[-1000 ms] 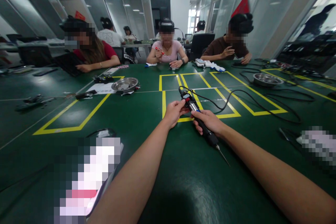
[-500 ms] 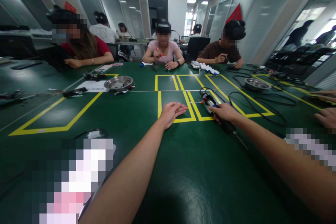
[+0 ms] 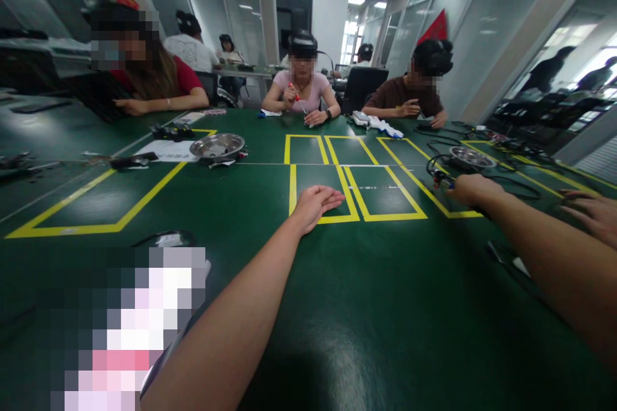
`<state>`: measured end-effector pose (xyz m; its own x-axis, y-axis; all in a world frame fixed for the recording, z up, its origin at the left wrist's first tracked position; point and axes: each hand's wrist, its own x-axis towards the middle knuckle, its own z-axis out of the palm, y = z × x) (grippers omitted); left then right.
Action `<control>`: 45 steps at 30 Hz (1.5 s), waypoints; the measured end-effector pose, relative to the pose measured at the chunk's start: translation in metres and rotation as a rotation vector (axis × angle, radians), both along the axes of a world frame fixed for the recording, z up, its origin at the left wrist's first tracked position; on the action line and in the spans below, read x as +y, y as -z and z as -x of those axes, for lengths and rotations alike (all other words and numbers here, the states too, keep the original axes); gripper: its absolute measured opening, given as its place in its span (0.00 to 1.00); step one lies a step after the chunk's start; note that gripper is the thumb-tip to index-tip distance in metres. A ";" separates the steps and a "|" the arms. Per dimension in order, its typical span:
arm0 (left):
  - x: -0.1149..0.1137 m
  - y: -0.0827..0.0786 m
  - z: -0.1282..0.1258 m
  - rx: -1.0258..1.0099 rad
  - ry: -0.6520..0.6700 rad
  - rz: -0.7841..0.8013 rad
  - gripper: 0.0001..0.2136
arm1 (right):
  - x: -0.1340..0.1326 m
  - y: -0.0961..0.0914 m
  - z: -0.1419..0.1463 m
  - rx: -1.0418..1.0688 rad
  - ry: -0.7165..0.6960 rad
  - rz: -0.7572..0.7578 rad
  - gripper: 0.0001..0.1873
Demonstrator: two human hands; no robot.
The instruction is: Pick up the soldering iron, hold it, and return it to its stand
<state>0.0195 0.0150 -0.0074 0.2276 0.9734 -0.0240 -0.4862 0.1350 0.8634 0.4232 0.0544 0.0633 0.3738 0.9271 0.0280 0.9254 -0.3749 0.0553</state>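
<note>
On the green table, my left hand [image 3: 315, 205] rests on its side within a yellow-taped rectangle, fingers stretched out and nothing held. Farther right, my right hand [image 3: 477, 192] is wrapped round a corded tool [image 3: 442, 180] with dark, red and blue parts. Most of that tool is hidden by my fingers, so its exact kind cannot be made out. A black cable [image 3: 432, 160] loops at its far end. My right hand is over the long taped strip, just short of a metal bowl [image 3: 471, 157].
Another metal bowl [image 3: 218, 146] stands on the left near a white sheet [image 3: 168, 151] and dark tools [image 3: 134, 160]. White gloves [image 3: 376, 123] lie at the far side. A neighbour's hand [image 3: 590, 212] rests at the right edge. Black cables [image 3: 518, 189] trail there. Several people sit opposite.
My right hand has carried the corded tool to the right, out of the taped rectangle beside my left hand. My left hand has stayed in place.
</note>
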 end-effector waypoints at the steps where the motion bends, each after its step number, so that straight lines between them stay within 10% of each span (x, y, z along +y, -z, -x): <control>1: 0.000 0.000 0.000 0.000 0.002 -0.004 0.04 | -0.001 -0.001 0.000 -0.006 0.020 0.022 0.17; 11: -0.001 -0.001 0.000 0.006 0.006 0.001 0.03 | -0.010 0.014 0.057 0.139 -0.039 0.046 0.25; 18: 0.000 -0.001 0.001 -0.035 -0.008 -0.009 0.09 | -0.051 0.034 0.162 1.419 -0.281 -0.025 0.20; 22: 0.003 0.000 0.003 -0.135 -0.057 -0.012 0.16 | -0.074 0.038 0.208 1.774 -0.388 0.109 0.18; 45: -0.006 -0.008 -0.003 0.266 -0.254 -0.156 0.13 | -0.092 0.051 0.224 1.936 -0.411 0.172 0.17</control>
<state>0.0227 0.0092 0.0006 -0.0153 0.9946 0.1030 -0.2436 -0.1036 0.9643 0.1992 -0.0376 0.0119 -0.4083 0.8981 -0.1636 -0.2004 -0.2631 -0.9437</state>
